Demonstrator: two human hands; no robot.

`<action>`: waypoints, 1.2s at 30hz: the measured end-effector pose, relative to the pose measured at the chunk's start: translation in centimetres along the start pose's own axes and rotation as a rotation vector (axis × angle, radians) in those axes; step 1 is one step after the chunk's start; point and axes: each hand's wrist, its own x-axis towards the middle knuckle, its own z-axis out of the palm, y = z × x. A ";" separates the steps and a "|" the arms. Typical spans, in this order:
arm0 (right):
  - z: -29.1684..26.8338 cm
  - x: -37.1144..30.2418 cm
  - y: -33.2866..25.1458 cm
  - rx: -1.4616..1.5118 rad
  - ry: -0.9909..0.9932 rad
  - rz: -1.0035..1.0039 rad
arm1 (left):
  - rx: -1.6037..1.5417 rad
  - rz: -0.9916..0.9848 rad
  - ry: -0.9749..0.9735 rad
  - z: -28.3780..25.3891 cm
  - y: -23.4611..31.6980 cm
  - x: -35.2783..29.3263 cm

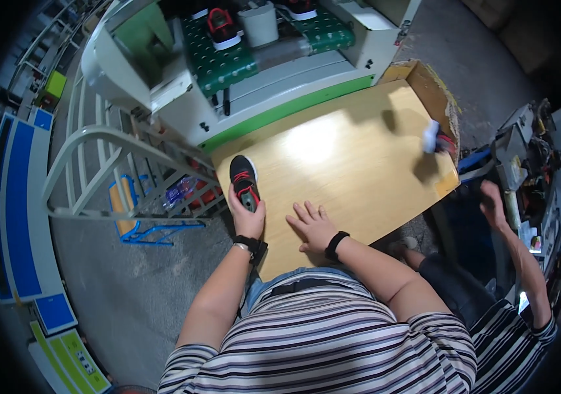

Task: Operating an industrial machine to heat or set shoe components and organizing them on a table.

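A black sneaker (244, 172) with red laces and a white sole edge lies at the left side of the wooden tabletop (353, 164), toe pointing away from me. My left hand (246, 217) grips it round the heel, thumb and fingers on either side of its opening. Flat on the wood to the right rests my right hand (314, 228), fingers spread and nothing in them. A second shoe (436, 138), blurred, dark with red and white, is above or at the table's far right corner; I cannot tell whether it touches the wood.
Beyond the table a machine with a green perforated conveyor (323, 41) carries shoes and a light grey bin (259, 25). A metal rack (106, 174) stands left, near a blue-framed stool (126, 207). A cardboard box (441, 92) borders the right end. A co-worker's arm (517, 246) reaches up at right.
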 end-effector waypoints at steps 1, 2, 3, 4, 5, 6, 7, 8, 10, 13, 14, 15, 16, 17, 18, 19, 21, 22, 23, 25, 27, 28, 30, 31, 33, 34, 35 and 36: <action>-0.6 0.6 -0.2 -0.002 0.008 0.018 | -0.068 -0.035 -0.020 0.1 0.3 0.0; -1.5 1.7 -0.1 0.107 0.041 0.048 | -0.072 -0.021 -0.016 0.4 -0.1 0.1; -2.5 2.7 0.0 0.218 0.074 0.069 | -0.071 -0.009 -0.007 0.4 -0.8 0.3; -4.1 3.6 0.9 0.132 0.345 0.058 | -0.078 0.009 -0.012 0.5 -1.0 0.3; -6.5 4.9 2.5 0.000 0.462 0.098 | -0.073 0.013 -0.014 0.5 -0.9 0.3; -9.4 5.8 3.9 -0.079 0.555 0.184 | -0.070 0.007 -0.022 0.3 -0.8 0.2; -11.8 7.0 6.9 -0.070 0.622 0.259 | -0.069 0.006 -0.037 0.4 -0.3 0.3; -14.0 8.4 10.1 -0.155 0.659 0.382 | -0.090 0.004 -0.045 0.4 0.0 0.3; -18.2 10.1 16.4 -0.234 0.799 0.558 | -0.104 -0.008 -0.049 0.3 0.0 0.3; -22.5 10.6 23.5 -0.216 0.737 0.768 | -0.160 -0.016 -0.070 0.3 0.0 0.3; -23.2 10.4 25.0 -0.158 0.754 0.806 | -0.138 -0.009 -0.068 0.2 0.0 0.3; -23.0 10.2 26.9 -0.102 0.772 0.847 | -0.119 0.001 -0.068 0.4 0.2 0.4; -22.1 9.8 28.2 -0.001 0.807 0.903 | -0.120 -0.009 -0.077 0.4 0.5 0.4; -20.7 9.0 29.4 0.101 0.842 0.959 | -0.126 -0.005 -0.088 0.7 0.8 0.5; -19.0 8.6 28.9 0.109 0.674 1.067 | -0.120 -0.028 -0.095 0.3 0.6 0.4; -17.1 7.9 27.8 0.112 0.504 1.168 | -0.116 -0.049 -0.102 -0.1 0.2 0.4; -12.9 5.1 25.7 -0.088 0.661 1.145 | -0.113 -0.050 -0.112 -0.1 -0.5 0.6; -11.8 3.6 25.5 -0.004 0.832 1.214 | -0.098 -0.044 -0.106 0.0 -0.6 0.4; -11.0 2.6 25.5 0.082 1.005 1.278 | -0.083 -0.037 -0.100 0.0 -0.7 0.1; -9.5 0.0 26.5 0.567 1.416 1.300 | -0.112 -0.055 -0.113 -0.1 -0.2 -0.1; -6.4 -1.8 27.9 0.613 1.419 1.340 | -0.138 -0.066 -0.115 -0.1 0.0 -0.1; -5.0 -2.1 28.0 0.584 1.447 1.233 | -0.140 -0.046 -0.103 -0.2 -0.2 -0.1; -3.0 -1.8 26.0 0.599 1.436 1.063 | -0.140 -0.038 -0.087 -0.7 -0.5 -0.5; -2.8 -1.6 24.0 0.622 1.405 1.051 | -0.150 -0.034 -0.119 -0.7 0.6 -0.2; -2.7 -0.4 17.9 0.755 1.324 0.876 | -0.141 0.009 -0.151 0.0 0.5 0.4; -1.7 0.7 15.6 0.810 1.301 0.683 | -0.165 0.008 -0.154 1.0 0.3 0.7; -1.3 2.8 12.3 0.972 1.200 0.585 | -0.142 -0.013 -0.134 1.7 0.1 0.9; -1.9 4.9 8.2 1.193 1.074 0.411 | -0.188 -0.012 -0.127 2.0 -0.4 1.3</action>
